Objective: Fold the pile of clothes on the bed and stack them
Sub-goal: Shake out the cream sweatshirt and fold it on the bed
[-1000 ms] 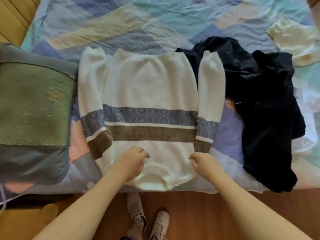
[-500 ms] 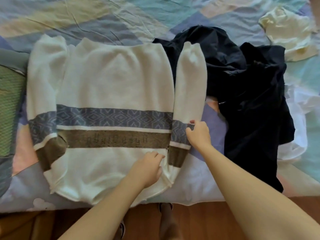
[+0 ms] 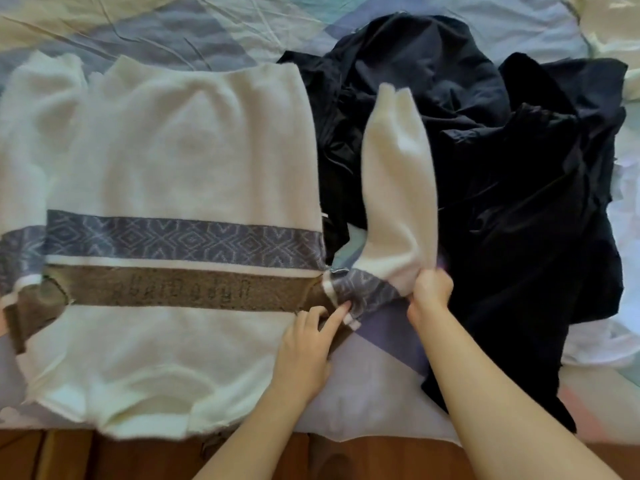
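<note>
A cream sweater (image 3: 166,161) with a blue patterned band and a brown band lies flat on the bed, collar toward me. Its right sleeve (image 3: 398,181) is lifted away from the body and lies over the dark pile. My right hand (image 3: 429,294) grips that sleeve at the blue band. My left hand (image 3: 308,344) rests on the sweater's right edge, with its fingers pressing on the brown band near the armpit. A heap of dark navy clothes (image 3: 512,188) lies to the right of the sweater.
The patchwork bedsheet (image 3: 180,32) covers the bed. White garments (image 3: 623,258) lie at the far right, a cream one (image 3: 609,26) at the top right corner. The wooden floor (image 3: 104,459) runs along the bed's near edge.
My right hand has taken hold of the right sleeve and pulled it outward to the right, off the sweater's side. My left hand slid right to the armpit. The view has moved closer.
</note>
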